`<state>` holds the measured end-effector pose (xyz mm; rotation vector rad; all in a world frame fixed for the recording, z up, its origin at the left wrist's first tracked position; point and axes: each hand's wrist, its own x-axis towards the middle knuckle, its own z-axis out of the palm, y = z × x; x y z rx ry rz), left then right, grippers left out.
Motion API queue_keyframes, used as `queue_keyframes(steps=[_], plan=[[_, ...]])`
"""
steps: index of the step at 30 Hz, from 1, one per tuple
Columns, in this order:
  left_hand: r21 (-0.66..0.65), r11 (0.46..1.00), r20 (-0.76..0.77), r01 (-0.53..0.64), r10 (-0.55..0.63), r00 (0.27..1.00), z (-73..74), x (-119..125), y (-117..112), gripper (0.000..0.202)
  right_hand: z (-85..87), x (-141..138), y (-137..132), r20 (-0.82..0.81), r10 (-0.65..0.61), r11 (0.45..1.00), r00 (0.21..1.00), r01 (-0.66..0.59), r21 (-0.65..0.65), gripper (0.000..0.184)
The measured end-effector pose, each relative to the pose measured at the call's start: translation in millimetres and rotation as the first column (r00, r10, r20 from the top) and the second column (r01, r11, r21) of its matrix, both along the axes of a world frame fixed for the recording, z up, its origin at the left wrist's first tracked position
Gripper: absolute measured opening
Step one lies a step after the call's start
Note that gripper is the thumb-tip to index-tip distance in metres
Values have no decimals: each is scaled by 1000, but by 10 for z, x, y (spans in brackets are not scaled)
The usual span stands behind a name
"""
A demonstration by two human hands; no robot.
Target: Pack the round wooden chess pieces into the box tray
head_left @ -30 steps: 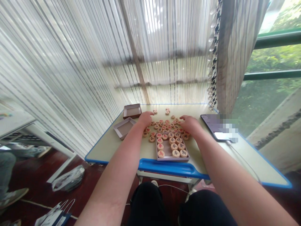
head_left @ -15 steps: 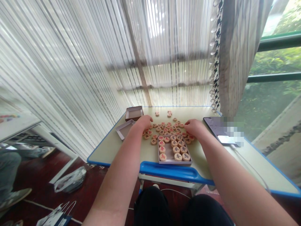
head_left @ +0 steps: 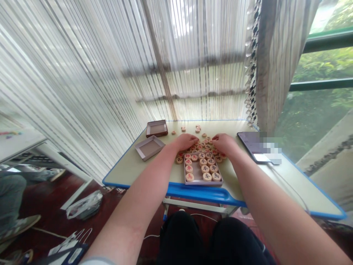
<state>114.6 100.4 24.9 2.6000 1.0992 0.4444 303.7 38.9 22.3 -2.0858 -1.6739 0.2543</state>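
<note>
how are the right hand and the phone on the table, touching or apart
Apart: the head view shows the right hand beside the phone, with pale tabletop between them.

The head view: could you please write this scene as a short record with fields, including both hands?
Table: pale top, blue edging
Filled box: near edge of table; red-marked pieces along its left side, black-marked along its right
Loose pieces: clustered behind the filled box, several farther back
Left hand: at the cluster's left side; grip hidden
Right hand: at the cluster's right side; grip unclear
Other boxes: brown box, lilac box, both left of the pieces
Phone: right side, with cable
</note>
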Motion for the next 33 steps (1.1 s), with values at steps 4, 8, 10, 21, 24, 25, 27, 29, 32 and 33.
queue_keyframes(steps=[4, 8, 10, 21, 24, 25, 27, 29, 32, 33], plan=[[111, 988, -45, -103, 109, 993, 11, 18, 18, 35, -24, -37, 7, 0, 29, 999, 1000, -29, 15, 27], [129, 980, 43, -152, 147, 988, -31, -4, 71, 19, -37, -66, 27, 95, 36, 997, 995, -43, 72, 29], [94, 981, 143, -171, 157, 977, -57, -15, 93, 17, -33, -75, 32, 128, 26, 994, 991, -40, 106, 31], [-409, 911, 668, 54, 259, 698, -12, -37, -47, 33, -35, -199, -16, -38, 253, 933, 967, -233, 275, 31], [-469, 875, 690, 118, 280, 668, 15, -41, -84, 36, -34, -264, -32, -29, 338, 899, 941, -314, 306, 29], [-479, 865, 700, 146, 276, 659, 21, -42, -88, 38, -31, -279, -36, -40, 355, 892, 934, -326, 313, 28], [-484, 855, 722, 189, 268, 638, 27, -38, -89, 40, -19, -300, -44, -80, 370, 886, 926, -325, 331, 24], [-472, 858, 742, 201, 264, 616, 29, -29, -88, 40, -2, -306, -53, -115, 362, 885, 925, -302, 355, 22], [-450, 870, 764, 199, 260, 590, 34, -11, -95, 38, 21, -307, -65, -125, 343, 879, 931, -271, 392, 23], [-446, 872, 767, 200, 257, 588, 36, -7, -99, 38, 26, -308, -68, -123, 344, 874, 931, -269, 406, 24]])
